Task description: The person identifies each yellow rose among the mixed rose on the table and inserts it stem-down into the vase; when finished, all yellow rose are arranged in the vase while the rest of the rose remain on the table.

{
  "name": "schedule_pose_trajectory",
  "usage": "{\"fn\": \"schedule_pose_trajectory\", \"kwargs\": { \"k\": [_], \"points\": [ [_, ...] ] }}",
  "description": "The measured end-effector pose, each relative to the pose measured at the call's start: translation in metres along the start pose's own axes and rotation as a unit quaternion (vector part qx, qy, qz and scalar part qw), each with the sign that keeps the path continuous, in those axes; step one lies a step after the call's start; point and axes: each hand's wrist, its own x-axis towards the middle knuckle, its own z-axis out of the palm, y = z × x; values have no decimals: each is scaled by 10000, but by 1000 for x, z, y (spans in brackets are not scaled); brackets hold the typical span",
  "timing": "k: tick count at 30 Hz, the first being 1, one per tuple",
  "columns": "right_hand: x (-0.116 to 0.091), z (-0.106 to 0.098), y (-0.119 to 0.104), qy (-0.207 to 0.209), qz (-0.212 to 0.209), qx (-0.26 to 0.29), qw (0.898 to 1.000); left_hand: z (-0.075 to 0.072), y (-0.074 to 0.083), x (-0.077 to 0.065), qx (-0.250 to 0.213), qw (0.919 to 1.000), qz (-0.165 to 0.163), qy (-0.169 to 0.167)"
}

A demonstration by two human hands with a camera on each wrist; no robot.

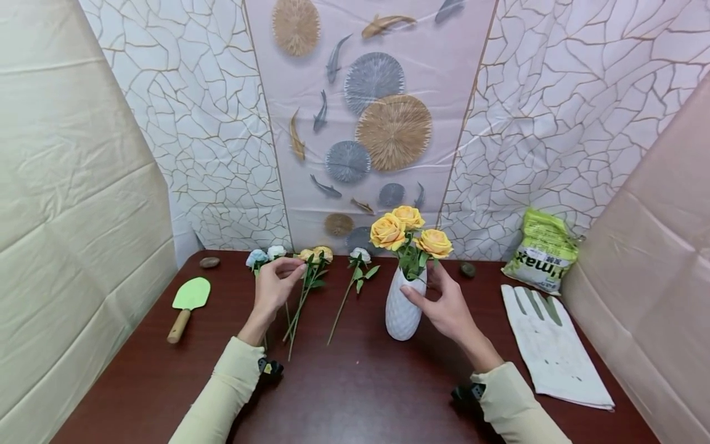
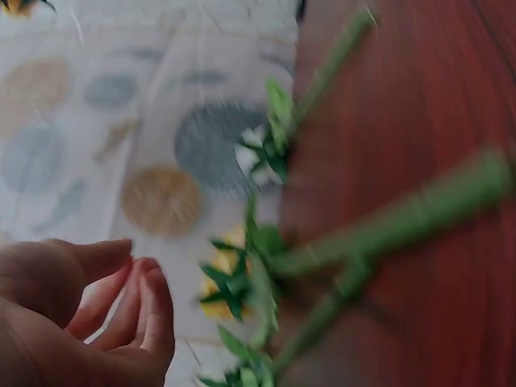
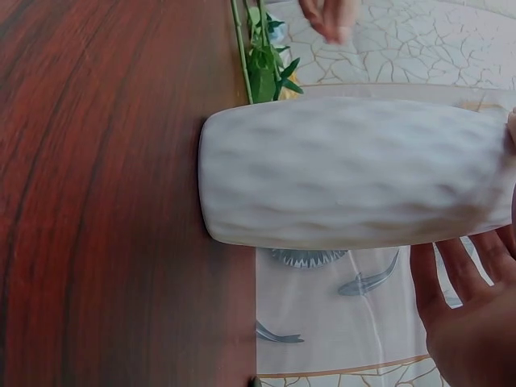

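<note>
Saw a white vase (image 1: 403,311), dimple-patterned; noted yellow roses (image 1: 388,232), a dark-streaked red-brown table (image 1: 355,394), a lime-green trowel blade (image 1: 191,293), gold-crackled white backdrop panels (image 1: 205,117).

In the head view, the vase (image 1: 402,314) at five o'clock hides from us the lower stems of the yellow roses (image 1: 388,232); we cannot read the fine print on the green bag (image 1: 540,253) near three. The right wrist view cuts off the vase's mouth at three o'clock and blurs the left hand (image 3: 330,18) at one.
</note>
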Motion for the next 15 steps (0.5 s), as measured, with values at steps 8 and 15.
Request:
{"fn": "schedule_pose_trajectory", "kwargs": {
  "k": [8, 15],
  "points": [
    [0, -1, 0, -4, 20, -11, 10000, -1, -17, -1, 1281, 9877, -397, -799],
    [0, -2, -1, -10, 59, 19, 10000, 1, -9, -5, 2163, 9713, -179, -976]
  ]
}}
